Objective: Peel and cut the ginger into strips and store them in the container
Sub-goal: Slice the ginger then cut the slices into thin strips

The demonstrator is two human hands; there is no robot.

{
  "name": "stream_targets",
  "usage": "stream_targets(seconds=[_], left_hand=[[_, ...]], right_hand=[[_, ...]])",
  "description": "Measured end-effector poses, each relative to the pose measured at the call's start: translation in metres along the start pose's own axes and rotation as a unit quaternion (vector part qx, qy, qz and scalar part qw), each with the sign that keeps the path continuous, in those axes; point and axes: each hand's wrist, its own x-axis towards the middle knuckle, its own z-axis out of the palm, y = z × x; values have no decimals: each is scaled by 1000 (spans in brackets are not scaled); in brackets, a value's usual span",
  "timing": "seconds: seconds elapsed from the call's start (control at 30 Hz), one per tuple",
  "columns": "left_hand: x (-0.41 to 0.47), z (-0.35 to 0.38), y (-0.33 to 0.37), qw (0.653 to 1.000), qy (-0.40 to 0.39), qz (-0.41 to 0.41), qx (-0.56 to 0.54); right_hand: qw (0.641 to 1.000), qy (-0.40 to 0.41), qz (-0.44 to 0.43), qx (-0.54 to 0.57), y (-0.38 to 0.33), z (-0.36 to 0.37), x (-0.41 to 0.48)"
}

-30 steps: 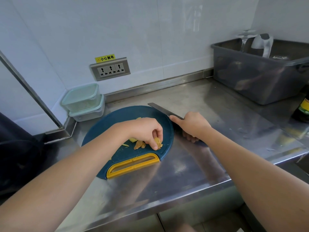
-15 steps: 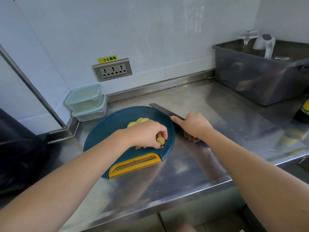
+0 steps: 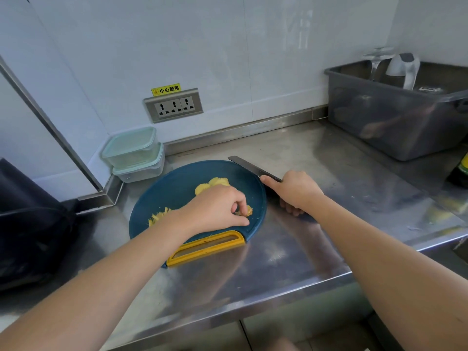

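Observation:
A round blue cutting board with a yellow handle lies on the steel counter. My left hand pinches a piece of ginger near the board's right edge. Peeled ginger slices lie just behind that hand. A small heap of ginger strips shows at my left wrist. My right hand grips the handle of a dark knife, forefinger along its spine. The blade points back-left over the board's rim. Two stacked pale green containers stand in the back left corner.
A grey plastic tub with a glass and a white jug stands at the back right. A dark bottle is at the right edge. A wall socket sits above the counter. A dark object fills the left side.
My left hand has shifted slightly right and nearer on the board, uncovering the slices behind it and the strips at my wrist. My right hand and the knife have stayed put.

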Motion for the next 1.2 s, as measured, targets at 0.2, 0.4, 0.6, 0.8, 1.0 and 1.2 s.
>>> stream_targets(seconds=[0.2, 0.4, 0.6, 0.8, 1.0, 1.2], left_hand=[[-8, 16, 3, 1000, 9, -26, 2], [-9, 7, -11, 989, 54, -94, 96], [5, 14, 3, 998, 46, -41, 2], [17, 9, 1, 999, -30, 5, -23], [20, 3, -13, 997, 54, 3, -58], [38, 8, -40, 997, 63, -39, -3]], right_hand=[[1000, 4, 6, -8, 0, 2, 0], [1000, 3, 6, -6, 0, 1, 0], [1000, 3, 11, -5, 0, 2, 0], [1000, -2, 17, 2, -1, 1, -1], [1000, -2, 19, 6, 0, 0, 0], [1000, 0, 20, 0, 0, 1, 0]])
